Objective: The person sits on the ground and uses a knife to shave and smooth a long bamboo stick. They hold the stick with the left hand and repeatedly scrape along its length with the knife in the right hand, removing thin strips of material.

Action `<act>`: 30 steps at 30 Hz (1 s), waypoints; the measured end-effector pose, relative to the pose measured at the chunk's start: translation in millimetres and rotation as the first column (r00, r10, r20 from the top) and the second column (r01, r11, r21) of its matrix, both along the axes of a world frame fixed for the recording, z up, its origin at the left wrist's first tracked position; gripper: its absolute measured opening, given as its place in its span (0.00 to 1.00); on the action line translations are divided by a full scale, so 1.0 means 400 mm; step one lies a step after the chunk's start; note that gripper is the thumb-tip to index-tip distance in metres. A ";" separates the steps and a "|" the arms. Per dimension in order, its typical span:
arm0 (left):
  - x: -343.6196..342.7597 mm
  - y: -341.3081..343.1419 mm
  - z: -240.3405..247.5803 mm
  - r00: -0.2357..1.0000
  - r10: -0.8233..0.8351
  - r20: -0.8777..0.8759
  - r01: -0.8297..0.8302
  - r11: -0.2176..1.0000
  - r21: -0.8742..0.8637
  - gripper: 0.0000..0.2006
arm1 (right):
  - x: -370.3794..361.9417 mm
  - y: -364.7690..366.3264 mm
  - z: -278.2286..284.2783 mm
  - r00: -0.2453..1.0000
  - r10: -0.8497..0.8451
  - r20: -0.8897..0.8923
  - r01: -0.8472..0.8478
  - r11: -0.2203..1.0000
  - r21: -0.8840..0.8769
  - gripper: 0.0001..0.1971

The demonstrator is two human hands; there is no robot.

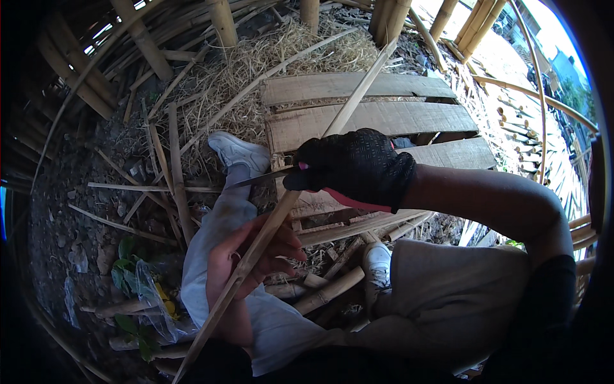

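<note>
A long, pale bamboo strip (268,232) runs slantwise from the lower left, over my lap, up across the slatted wooden platform (377,120). My bare left hand (252,256) holds it from beneath, palm up, with the strip lying over the palm and the fingers loosely curled. My right hand (358,168), in a black glove with pink edging, is closed around the handle of a knife (263,177). Its narrow dark blade points left, close to the strip just above my left hand. The glove covers part of the strip, and the knife's handle is mostly hidden.
Dry straw and shavings (256,83) lie beyond the platform. Bamboo posts (222,22) stand along the back. Loose strips (176,173) are scattered at the left, near a clear plastic bag (157,301). Cut bamboo pieces (329,290) rest between my white shoes (240,152).
</note>
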State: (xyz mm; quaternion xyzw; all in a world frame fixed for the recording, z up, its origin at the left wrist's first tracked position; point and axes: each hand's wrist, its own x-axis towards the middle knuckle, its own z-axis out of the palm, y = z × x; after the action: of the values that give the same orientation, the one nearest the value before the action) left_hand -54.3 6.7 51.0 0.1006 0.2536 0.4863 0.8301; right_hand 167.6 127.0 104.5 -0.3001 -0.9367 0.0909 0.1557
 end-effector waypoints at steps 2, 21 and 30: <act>-0.013 0.001 -0.005 1.000 0.030 0.005 -0.030 0.995 0.097 0.30 | 0.003 0.013 0.032 1.000 -0.025 -0.007 0.025 0.999 0.038 0.16; -0.120 0.027 -0.085 0.863 -0.176 -0.474 0.341 0.894 0.290 0.30 | 0.148 0.145 0.132 0.856 -0.512 0.067 0.515 0.838 -0.179 0.22; -0.050 0.026 -0.093 0.747 0.352 -0.564 -0.064 0.883 0.466 0.29 | 0.131 0.143 0.129 0.855 -0.518 -0.029 0.507 0.846 -0.164 0.21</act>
State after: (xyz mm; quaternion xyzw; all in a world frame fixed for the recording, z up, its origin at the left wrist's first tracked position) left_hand -74.4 17.3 14.0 0.4038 0.4181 0.5576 0.5927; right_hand 220.0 184.4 156.0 -0.5468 -0.8066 0.1273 0.1850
